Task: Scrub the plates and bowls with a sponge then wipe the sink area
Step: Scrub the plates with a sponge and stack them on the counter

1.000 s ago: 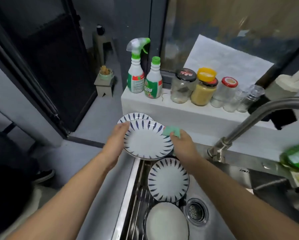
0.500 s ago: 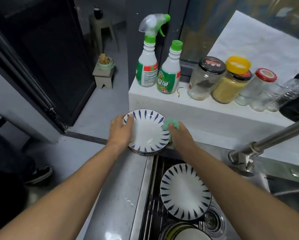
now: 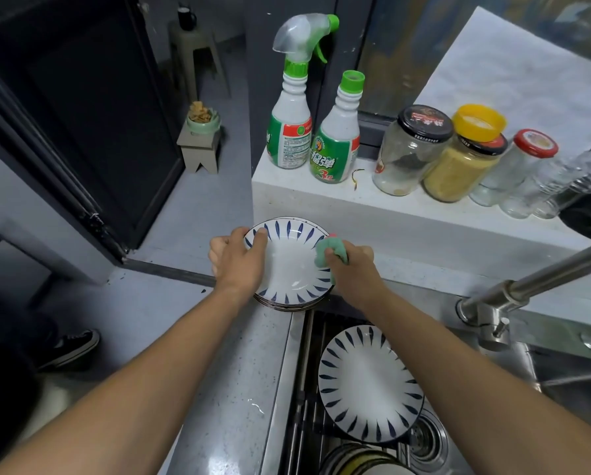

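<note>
1. A second ago I held this plate [image 3: 290, 265] lifted. Now it sits on the stack on the desk [image 3: 225, 406], at the sink's [image 3: 561, 399] far left corner.
2. My left hand [image 3: 239, 258] grips its left rim, thumb on top. My right hand [image 3: 350, 269] clutches the green sponge [image 3: 331, 252] against its right rim.
3. I judge this one done; another plate [image 3: 369, 382] waits in the sink.
4. The capped green bottle [image 3: 336, 149] shows large Chinese characters and a "3"; other labels are unreadable.

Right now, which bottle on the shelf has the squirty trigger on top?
The taller bottle on the left. It has a clear spray trigger; the shorter bottle beside it has just a green cap.
</note>
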